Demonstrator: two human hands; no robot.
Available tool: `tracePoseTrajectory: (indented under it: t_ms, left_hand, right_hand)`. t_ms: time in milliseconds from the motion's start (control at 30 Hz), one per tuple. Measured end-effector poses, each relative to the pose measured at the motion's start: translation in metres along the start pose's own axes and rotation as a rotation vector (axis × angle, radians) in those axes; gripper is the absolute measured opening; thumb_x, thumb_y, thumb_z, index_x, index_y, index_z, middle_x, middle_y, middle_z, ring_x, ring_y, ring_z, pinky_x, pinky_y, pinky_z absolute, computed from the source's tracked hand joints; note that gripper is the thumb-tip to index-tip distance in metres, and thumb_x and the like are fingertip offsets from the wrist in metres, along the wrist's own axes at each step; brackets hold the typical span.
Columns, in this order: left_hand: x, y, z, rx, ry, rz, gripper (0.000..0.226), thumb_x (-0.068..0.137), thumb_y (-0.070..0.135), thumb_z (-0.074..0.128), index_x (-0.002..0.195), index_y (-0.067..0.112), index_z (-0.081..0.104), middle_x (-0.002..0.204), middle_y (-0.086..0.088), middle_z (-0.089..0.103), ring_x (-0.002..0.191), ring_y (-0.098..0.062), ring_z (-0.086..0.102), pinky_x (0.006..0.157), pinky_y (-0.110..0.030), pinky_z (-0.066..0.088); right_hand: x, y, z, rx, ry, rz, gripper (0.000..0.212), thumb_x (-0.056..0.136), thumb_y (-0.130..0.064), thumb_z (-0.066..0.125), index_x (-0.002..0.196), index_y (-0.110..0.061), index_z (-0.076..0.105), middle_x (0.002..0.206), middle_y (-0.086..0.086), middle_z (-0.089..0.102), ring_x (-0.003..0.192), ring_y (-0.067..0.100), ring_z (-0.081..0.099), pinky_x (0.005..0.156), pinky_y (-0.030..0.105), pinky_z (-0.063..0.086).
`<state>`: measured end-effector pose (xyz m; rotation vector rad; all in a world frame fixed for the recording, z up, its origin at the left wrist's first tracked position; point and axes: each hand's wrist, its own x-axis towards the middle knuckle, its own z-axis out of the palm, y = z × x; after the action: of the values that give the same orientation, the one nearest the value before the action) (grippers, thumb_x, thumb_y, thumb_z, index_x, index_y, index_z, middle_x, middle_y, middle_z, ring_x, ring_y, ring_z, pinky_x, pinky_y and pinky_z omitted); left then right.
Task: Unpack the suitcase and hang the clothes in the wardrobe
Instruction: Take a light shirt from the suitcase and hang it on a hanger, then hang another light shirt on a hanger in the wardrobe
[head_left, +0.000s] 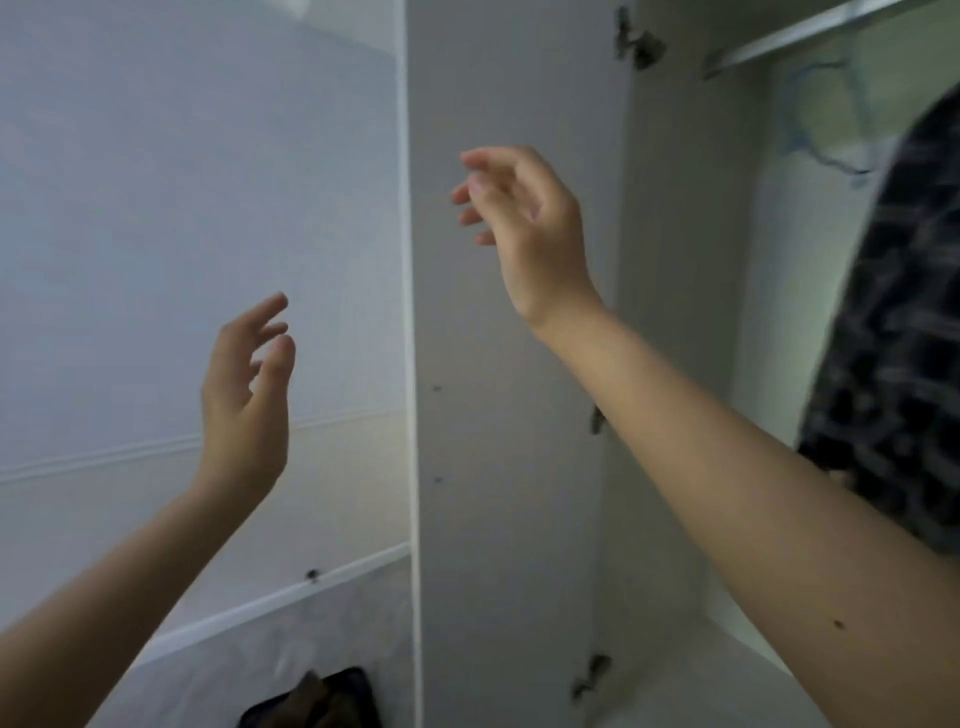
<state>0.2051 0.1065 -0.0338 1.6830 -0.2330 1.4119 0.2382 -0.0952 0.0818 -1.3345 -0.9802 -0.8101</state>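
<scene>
Left hand (244, 400): raised at about 8 o'clock of the view, bare forearm coming up from the lower left corner. Fingers loosely spread and slightly bent, thumb apart; holds nothing, touches nothing.
Right hand (524, 228): raised higher, near centre toward 12 o'clock, forearm running down to the 4 o'clock corner. Fingers relaxed and fanned, tips pointing toward 9 o'clock; nothing gripped.
Wardrobe door (514, 415): pale panel standing open, upright through the middle of the view, directly behind the right hand. Hinges (636, 44) on its right edge, at top, middle and bottom.
Hanging rail (800, 36): metal bar at 1 o'clock, inside the wardrobe's top.
Plaid garment (893, 322): dark checked fabric hanging inside the wardrobe at 3 o'clock, partly behind the right forearm; blurred.
Blue hanger (810, 130): light blue outline below the rail, at 11 o'clock of the garment; shape indistinct.
Wall (182, 182): pale surface filling the left half, behind the left hand.
Dark items (317, 701): a dark heap at 6 o'clock on the bottom edge, left of the door; cannot tell whether it is the suitcase or clothes.
</scene>
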Motion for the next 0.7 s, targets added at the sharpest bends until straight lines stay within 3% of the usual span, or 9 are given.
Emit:
tracePoseTrajectory:
  t_ms: [200, 300, 367, 433, 467, 533, 600, 700]
  left_hand:
    - [-0.002, -0.050, -0.101, 0.205, 0.027, -0.137, 0.050, 0.083, 0.054, 0.038, 0.126, 0.031, 0.048, 0.132, 0.005, 0.050, 0.116, -0.009, 0.052, 0.096, -0.028, 0.040]
    - [-0.007, -0.081, -0.141, 0.301, -0.134, -0.282, 0.071, 0.074, 0.067, 0.035, 0.137, 0.033, 0.038, 0.138, 0.014, 0.041, 0.120, -0.003, 0.043, 0.097, -0.026, 0.035]
    - [-0.012, -0.107, -0.167, 0.387, -0.222, -0.380, 0.077, 0.070, 0.073, 0.031, 0.139, 0.039, 0.032, 0.137, 0.018, 0.035, 0.122, -0.001, 0.038, 0.086, -0.024, 0.040]
    - [-0.017, -0.134, -0.189, 0.396, -0.220, -0.456, 0.075, 0.069, 0.075, 0.030, 0.136, 0.044, 0.034, 0.137, 0.018, 0.036, 0.122, -0.002, 0.038, 0.066, -0.017, 0.040]
    - [-0.018, -0.152, -0.201, 0.391, -0.206, -0.478, 0.074, 0.069, 0.075, 0.030, 0.135, 0.043, 0.036, 0.139, 0.017, 0.037, 0.123, -0.002, 0.039, 0.063, -0.015, 0.041]
    - [-0.016, -0.186, -0.212, 0.386, -0.208, -0.499, 0.074, 0.072, 0.074, 0.030, 0.136, 0.038, 0.039, 0.140, 0.012, 0.041, 0.123, -0.006, 0.043, 0.077, -0.025, 0.049]
    - [-0.014, -0.222, -0.217, 0.375, -0.219, -0.513, 0.070, 0.078, 0.068, 0.033, 0.137, 0.032, 0.041, 0.139, 0.009, 0.044, 0.120, -0.006, 0.045, 0.098, -0.034, 0.042]
    - [-0.012, -0.278, -0.218, 0.342, -0.241, -0.567, 0.054, 0.090, 0.057, 0.036, 0.137, 0.030, 0.040, 0.139, 0.009, 0.042, 0.117, -0.004, 0.043, 0.102, -0.039, 0.040]
  right_hand:
    - [-0.019, 0.020, 0.124, 0.157, -0.218, -0.001, 0.014, 0.084, -0.024, 0.048, 0.094, -0.023, 0.057, 0.085, -0.007, 0.064, 0.079, 0.012, 0.062, 0.073, 0.025, 0.047]
    - [-0.028, 0.039, 0.180, 0.172, -0.283, 0.030, 0.016, 0.083, -0.026, 0.048, 0.096, -0.023, 0.058, 0.088, -0.005, 0.064, 0.083, 0.016, 0.062, 0.074, 0.024, 0.047]
    - [-0.039, 0.064, 0.222, 0.188, -0.328, 0.094, 0.016, 0.082, -0.026, 0.049, 0.094, -0.023, 0.058, 0.088, -0.006, 0.064, 0.084, 0.017, 0.062, 0.074, 0.025, 0.047]
    - [-0.054, 0.093, 0.257, 0.172, -0.380, 0.158, 0.016, 0.082, -0.024, 0.050, 0.095, -0.021, 0.060, 0.088, -0.005, 0.064, 0.085, 0.018, 0.062, 0.074, 0.026, 0.047]
    - [-0.063, 0.110, 0.278, 0.155, -0.412, 0.192, 0.016, 0.085, -0.021, 0.052, 0.097, -0.018, 0.061, 0.089, -0.003, 0.064, 0.086, 0.019, 0.062, 0.075, 0.026, 0.047]
    - [-0.079, 0.143, 0.310, 0.119, -0.460, 0.247, 0.015, 0.089, -0.015, 0.054, 0.102, -0.013, 0.062, 0.091, 0.000, 0.064, 0.087, 0.019, 0.061, 0.076, 0.027, 0.047]
    - [-0.092, 0.178, 0.341, 0.075, -0.488, 0.291, 0.015, 0.090, -0.013, 0.054, 0.103, -0.013, 0.062, 0.093, 0.002, 0.065, 0.086, 0.018, 0.061, 0.076, 0.026, 0.047]
    - [-0.106, 0.233, 0.385, -0.012, -0.543, 0.337, 0.016, 0.090, -0.013, 0.055, 0.104, -0.015, 0.062, 0.096, 0.005, 0.066, 0.085, 0.017, 0.061, 0.075, 0.020, 0.045]
